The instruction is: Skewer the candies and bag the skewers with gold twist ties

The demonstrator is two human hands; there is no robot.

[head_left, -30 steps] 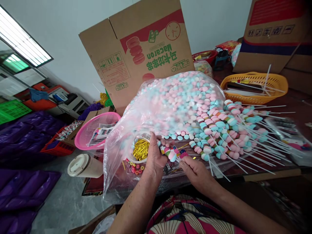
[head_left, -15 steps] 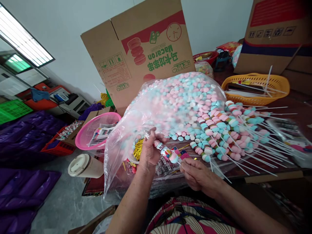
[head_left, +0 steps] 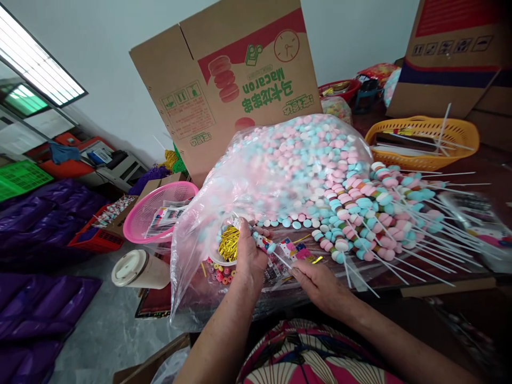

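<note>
My left hand (head_left: 252, 249) is closed around a candy skewer (head_left: 264, 244) in a printed clear wrapper. Its white stick (head_left: 282, 259) slants down to the right, where my right hand (head_left: 318, 281) pinches the far end between thumb and fingers. Beneath the skewer lie printed wrappers (head_left: 294, 249), flat on the plastic. A bowl of gold twist ties (head_left: 229, 244) sits just left of my left hand, with small coloured rings (head_left: 220, 273) beside it. Right of my hands, finished-looking pink and blue candy skewers (head_left: 364, 213) are heaped, sticks pointing right.
Behind my hands bulges a large clear bag of pink, blue and white candies (head_left: 296, 154), backed by a cardboard box (head_left: 224, 106). At left are a pink basket (head_left: 134, 216) and a lidded cup (head_left: 140, 270). A yellow basket (head_left: 428, 160) holds sticks at right.
The skewer's candy end has moved up and left, deeper into my left hand. More bare stick shows between my hands, and my left hand sits slightly lower.
</note>
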